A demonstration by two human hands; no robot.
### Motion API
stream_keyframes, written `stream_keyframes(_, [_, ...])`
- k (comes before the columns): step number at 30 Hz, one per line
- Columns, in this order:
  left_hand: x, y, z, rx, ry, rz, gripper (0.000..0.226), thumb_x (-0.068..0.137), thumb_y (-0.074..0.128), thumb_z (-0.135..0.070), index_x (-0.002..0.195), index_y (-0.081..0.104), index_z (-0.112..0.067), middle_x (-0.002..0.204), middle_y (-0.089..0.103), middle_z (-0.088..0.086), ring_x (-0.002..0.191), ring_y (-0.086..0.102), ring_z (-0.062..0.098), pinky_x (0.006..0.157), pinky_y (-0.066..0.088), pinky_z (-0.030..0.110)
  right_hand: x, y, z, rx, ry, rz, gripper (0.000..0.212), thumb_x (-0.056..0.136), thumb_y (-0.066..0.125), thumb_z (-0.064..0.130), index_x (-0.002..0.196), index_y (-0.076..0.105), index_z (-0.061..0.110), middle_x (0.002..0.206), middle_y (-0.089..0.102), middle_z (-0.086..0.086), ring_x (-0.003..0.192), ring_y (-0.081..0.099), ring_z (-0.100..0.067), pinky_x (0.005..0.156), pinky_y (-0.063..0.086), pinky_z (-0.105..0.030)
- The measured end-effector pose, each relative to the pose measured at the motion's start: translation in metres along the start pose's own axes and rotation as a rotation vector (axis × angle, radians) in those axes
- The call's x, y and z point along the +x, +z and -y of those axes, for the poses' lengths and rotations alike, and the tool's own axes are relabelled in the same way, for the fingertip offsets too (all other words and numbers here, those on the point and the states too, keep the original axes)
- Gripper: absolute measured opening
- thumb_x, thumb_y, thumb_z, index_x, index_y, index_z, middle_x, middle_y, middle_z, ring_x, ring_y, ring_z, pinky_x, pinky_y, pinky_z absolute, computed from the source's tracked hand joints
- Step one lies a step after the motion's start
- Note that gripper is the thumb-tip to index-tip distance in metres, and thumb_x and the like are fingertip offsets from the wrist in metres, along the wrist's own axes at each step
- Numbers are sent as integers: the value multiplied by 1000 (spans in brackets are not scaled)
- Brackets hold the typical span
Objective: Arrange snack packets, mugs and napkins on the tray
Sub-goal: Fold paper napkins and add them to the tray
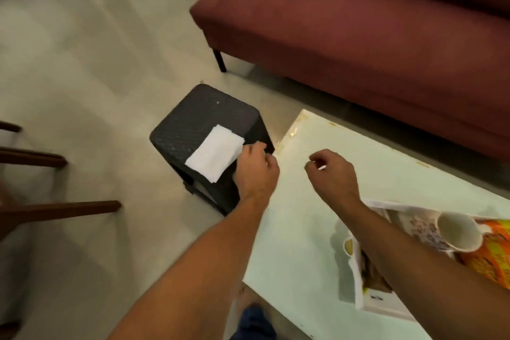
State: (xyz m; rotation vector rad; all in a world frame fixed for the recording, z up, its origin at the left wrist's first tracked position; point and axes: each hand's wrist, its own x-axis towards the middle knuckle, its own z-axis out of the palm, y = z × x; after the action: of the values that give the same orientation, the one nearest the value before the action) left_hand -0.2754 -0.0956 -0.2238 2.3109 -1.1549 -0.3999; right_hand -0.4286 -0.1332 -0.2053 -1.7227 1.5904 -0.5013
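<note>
- Head view: the white napkin [214, 153] lies flat on a black stool [193, 121] in the middle of the frame, left of the pale table [372, 163].
- The left hand [255, 168] is at the right edge of the napkin, fingers curled down. It seems to touch or nearly touch the paper, but I cannot tell if it already pinches it.
- The right hand [331, 171] hangs over the table with fingers loosely bent. It holds nothing that I can see.
- The tray [378, 303] is at the lower right of the frame. A mug [458, 232] and an orange snack packet [494, 254] are already on it.
- In my judgement the step is to take the napkin. It is best to pinch one corner lightly and lift it straight, so the thin paper does not crumple.
- Then carry it to a free part of the tray, beside the mug.
</note>
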Motion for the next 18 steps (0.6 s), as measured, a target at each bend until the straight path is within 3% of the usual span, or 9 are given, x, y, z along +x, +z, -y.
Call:
stream_keyframes(2, [25,-21,27,18,-35,-36,28,98,51,-25,120,66,-17,121,62,7,110,58,25,90,49,38,8,30,26,78,66,116,29,92,65,27,118,69,15,114,71,-4,100,66,-21,89,57,-36])
stream_keyframes(5, [51,-42,70,74,-79,-54,33,101,50,-27,128,64,-16,131,60,9,118,56,26,96,48,40,15,74,50,180,169,259,33,91,66,29,121,67,16,114,70,-5,103,66,-25,92,58,-46])
stream_keyframes(10, [88,-56,130,188,-164,48,41,104,49,-29,144,53,-18,147,50,9,130,50,26,105,46,41,33,142,74,294,361,340,20,92,67,30,110,61,25,115,64,-1,107,61,-24,96,56,-46])
stream_keyframes(13, [111,-52,154,264,-190,144,49,105,46,-33,150,42,-18,153,43,10,137,44,29,110,43,46,47,176,85,343,508,350,33,92,69,31,121,58,21,112,56,2,111,59,-27,97,55,-45])
stream_keyframes(18, [137,-44,174,431,-155,202,56,103,43,-47,151,39,-19,151,44,12,138,41,31,109,43,46,65,217,96,415,665,284,43,87,75,37,120,56,17,109,58,-1,97,57,-23,84,56,-38])
